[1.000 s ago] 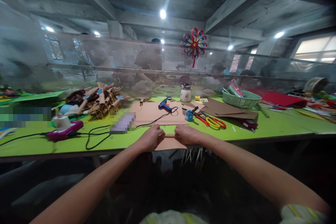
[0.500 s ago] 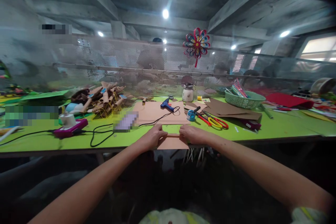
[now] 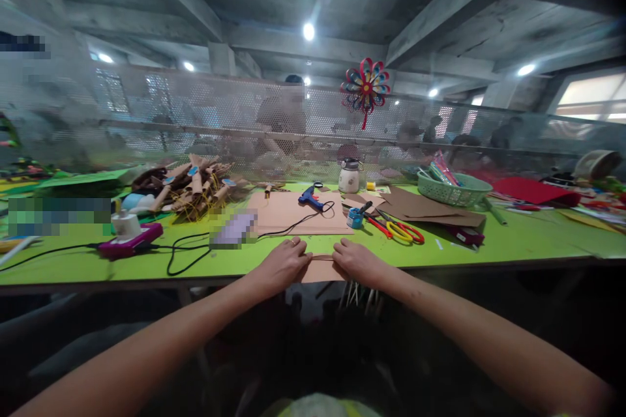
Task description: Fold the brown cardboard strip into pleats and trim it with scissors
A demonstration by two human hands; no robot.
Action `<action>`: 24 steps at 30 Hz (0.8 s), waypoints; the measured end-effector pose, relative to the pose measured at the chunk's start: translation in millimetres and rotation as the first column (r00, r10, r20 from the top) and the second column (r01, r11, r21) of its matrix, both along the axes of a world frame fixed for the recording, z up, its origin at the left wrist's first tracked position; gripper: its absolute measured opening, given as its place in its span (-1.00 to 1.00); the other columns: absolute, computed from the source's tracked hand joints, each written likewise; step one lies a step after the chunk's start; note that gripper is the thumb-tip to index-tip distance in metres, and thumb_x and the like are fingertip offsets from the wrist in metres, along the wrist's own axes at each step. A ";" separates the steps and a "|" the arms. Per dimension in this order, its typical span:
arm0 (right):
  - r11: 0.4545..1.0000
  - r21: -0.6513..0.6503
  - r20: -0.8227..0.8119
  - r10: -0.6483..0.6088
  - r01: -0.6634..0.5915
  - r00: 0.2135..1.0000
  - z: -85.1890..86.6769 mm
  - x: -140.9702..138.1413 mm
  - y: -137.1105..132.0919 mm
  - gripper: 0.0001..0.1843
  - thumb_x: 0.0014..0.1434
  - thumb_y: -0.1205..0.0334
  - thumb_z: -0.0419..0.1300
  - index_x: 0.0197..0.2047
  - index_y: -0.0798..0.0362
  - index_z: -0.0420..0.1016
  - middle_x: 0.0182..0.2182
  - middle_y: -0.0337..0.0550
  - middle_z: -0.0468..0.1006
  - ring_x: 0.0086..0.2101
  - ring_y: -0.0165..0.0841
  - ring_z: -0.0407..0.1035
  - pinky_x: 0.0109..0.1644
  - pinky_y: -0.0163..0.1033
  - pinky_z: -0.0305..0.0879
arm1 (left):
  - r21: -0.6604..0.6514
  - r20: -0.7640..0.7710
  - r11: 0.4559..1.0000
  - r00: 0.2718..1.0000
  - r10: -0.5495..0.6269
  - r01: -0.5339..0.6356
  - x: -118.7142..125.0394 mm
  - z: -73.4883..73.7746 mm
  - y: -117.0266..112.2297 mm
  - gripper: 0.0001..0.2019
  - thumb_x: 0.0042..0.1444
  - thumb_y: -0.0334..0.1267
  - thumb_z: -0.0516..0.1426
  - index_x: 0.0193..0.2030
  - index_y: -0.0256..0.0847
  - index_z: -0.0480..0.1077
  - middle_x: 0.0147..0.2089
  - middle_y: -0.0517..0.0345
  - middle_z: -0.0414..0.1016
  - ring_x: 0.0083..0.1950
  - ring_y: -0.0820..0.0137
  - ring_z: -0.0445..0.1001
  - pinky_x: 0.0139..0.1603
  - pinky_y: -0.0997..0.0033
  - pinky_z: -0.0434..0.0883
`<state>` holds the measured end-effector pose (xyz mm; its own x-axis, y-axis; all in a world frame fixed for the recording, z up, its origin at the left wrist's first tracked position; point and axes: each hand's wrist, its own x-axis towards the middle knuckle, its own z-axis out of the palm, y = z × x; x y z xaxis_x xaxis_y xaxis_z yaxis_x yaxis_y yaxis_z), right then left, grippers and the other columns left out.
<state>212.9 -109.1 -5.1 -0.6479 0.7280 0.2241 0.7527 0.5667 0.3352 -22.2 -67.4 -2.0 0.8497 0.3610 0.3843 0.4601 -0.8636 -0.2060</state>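
Note:
Both my hands rest at the near edge of the green table [image 3: 513, 234], on a small piece of brown paper [image 3: 320, 268] that is partly rolled between them. My left hand [image 3: 283, 264] presses on its left end with fingers curled over the roll. My right hand [image 3: 359, 260] does the same at the right end. Just beyond lies a larger brown sheet [image 3: 293, 212] with a blue glue gun [image 3: 309, 196] on it.
Red and yellow scissors [image 3: 398, 229], a small blue pot [image 3: 353, 217], a white jar [image 3: 349, 176] and a green basket [image 3: 452, 187] sit right of centre. A heap of rolled brown paper tubes [image 3: 195, 187] and a purple device [image 3: 130, 238] with black cable lie left. A mesh screen stands behind; people sit beyond it.
My hands have slid a little nearer to me along the table edge, and the brown paper roll between them has moved with them. The view has shifted slightly.

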 end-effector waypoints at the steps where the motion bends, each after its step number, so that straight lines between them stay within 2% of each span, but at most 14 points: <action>1: 1.000 0.003 0.006 -0.006 0.006 1.000 -0.4 -1.1 -0.1 -0.82 0.26 0.33 0.03 -0.31 0.17 0.42 -0.32 -0.03 0.39 -0.25 -0.25 0.21 -0.33 -0.23 0.09 | -0.013 -0.006 1.000 1.000 0.011 -0.011 1.3 2.7 0.6 -0.81 0.20 -0.37 0.01 -0.20 -0.24 0.45 -0.29 -0.03 0.34 -0.25 0.28 0.26 -0.22 0.31 0.22; 4: 1.000 -0.003 0.016 -0.011 0.011 1.000 0.3 -3.2 -0.3 -0.83 0.23 0.34 0.05 -0.31 0.18 0.44 -0.33 -0.02 0.40 -0.26 -0.24 0.22 -0.35 -0.23 0.09 | -0.181 -0.076 0.981 0.995 0.062 -0.075 12.5 16.1 8.6 -0.78 0.14 -0.36 0.02 -0.40 -0.25 0.48 -0.39 -0.02 0.39 -0.34 0.32 0.30 -0.29 0.36 0.21; 7: 1.000 0.005 0.000 -0.028 0.028 1.000 1.1 -3.6 -2.0 -0.85 0.21 0.36 0.06 -0.30 0.19 0.45 -0.33 0.00 0.40 -0.26 -0.23 0.22 -0.33 -0.22 0.11 | -0.438 -0.107 0.881 0.983 0.148 -0.180 30.8 28.5 20.9 -0.75 0.11 -0.31 0.01 -0.48 -0.25 0.47 -0.50 0.06 0.42 -0.47 0.39 0.28 -0.40 0.42 0.16; 10: 0.999 0.026 -0.045 -0.039 0.040 0.998 -1.5 -0.9 -4.3 -0.91 0.18 0.40 0.10 -0.29 0.19 0.43 -0.32 -0.01 0.40 -0.26 -0.25 0.22 -0.33 -0.23 0.11 | -0.504 -0.089 0.840 0.980 0.178 -0.199 44.9 30.8 31.3 -0.73 0.12 -0.25 0.00 -0.45 -0.25 0.49 -0.53 0.11 0.43 -0.51 0.43 0.25 -0.45 0.46 0.11; 13: 0.997 0.059 -0.110 -0.039 0.046 0.993 -6.5 4.1 -6.6 -0.92 0.16 0.45 0.10 -0.29 0.17 0.41 -0.32 -0.04 0.38 -0.26 -0.26 0.21 -0.31 -0.24 0.12 | -0.558 -0.096 0.807 0.981 0.167 -0.192 47.3 29.3 36.7 -0.71 0.12 -0.20 0.01 -0.45 -0.25 0.48 -0.57 0.19 0.38 -0.53 0.47 0.22 -0.49 0.49 0.09; 17: 0.992 0.123 -0.139 -0.013 0.030 0.990 -6.4 6.4 -12.8 -0.87 0.16 0.50 0.07 -0.25 0.16 0.39 -0.31 -0.03 0.36 -0.24 -0.22 0.17 -0.28 -0.21 0.13 | -0.666 -0.049 0.739 0.994 0.096 -0.105 37.3 36.7 34.3 -0.56 0.17 -0.03 -0.05 -0.59 -0.28 0.33 -0.64 0.26 0.14 -0.55 0.50 0.08 -0.52 0.49 0.05; 18: 0.990 0.137 -0.126 -0.003 0.020 0.992 -4.4 5.6 -15.0 -0.86 0.17 0.50 0.07 -0.23 0.17 0.39 -0.30 -0.02 0.35 -0.23 -0.21 0.17 -0.27 -0.20 0.14 | -0.707 -0.017 0.703 0.996 0.090 -0.076 34.4 39.7 32.2 -0.52 0.17 0.03 -0.07 -0.62 -0.27 0.26 -0.64 0.26 0.09 -0.55 0.51 0.04 -0.52 0.48 0.03; 20: 0.988 0.155 -0.088 0.011 0.003 0.996 0.7 3.1 -19.3 -0.85 0.17 0.51 0.06 -0.21 0.18 0.39 -0.29 0.00 0.35 -0.22 -0.20 0.16 -0.27 -0.19 0.14 | -0.801 0.037 0.598 0.994 0.101 -0.030 29.3 45.0 27.4 -0.47 0.12 0.17 -0.08 -0.63 -0.25 0.17 -0.62 0.27 0.05 -0.54 0.51 0.01 -0.52 0.46 0.02; 22: 0.987 0.158 -0.049 0.018 -0.010 0.999 5.4 0.5 -22.6 -0.85 0.18 0.51 0.06 -0.19 0.19 0.40 -0.28 0.02 0.35 -0.23 -0.19 0.16 -0.29 -0.19 0.14 | -0.876 0.049 0.481 0.991 0.121 -0.015 25.9 48.5 22.7 -0.45 0.03 0.27 -0.03 -0.60 -0.23 0.14 -0.60 0.27 0.05 -0.53 0.51 0.01 -0.51 0.46 0.01; 24: 0.988 0.149 -0.007 0.030 -0.029 1.000 8.7 -0.9 -24.2 -0.85 0.19 0.50 0.06 -0.19 0.19 0.40 -0.28 0.03 0.36 -0.24 -0.18 0.16 -0.31 -0.18 0.14 | -0.922 0.040 0.387 0.990 0.132 -0.014 24.4 50.2 19.5 -0.45 -0.05 0.30 0.03 -0.59 -0.23 0.14 -0.58 0.28 0.04 -0.52 0.52 0.00 -0.51 0.46 0.00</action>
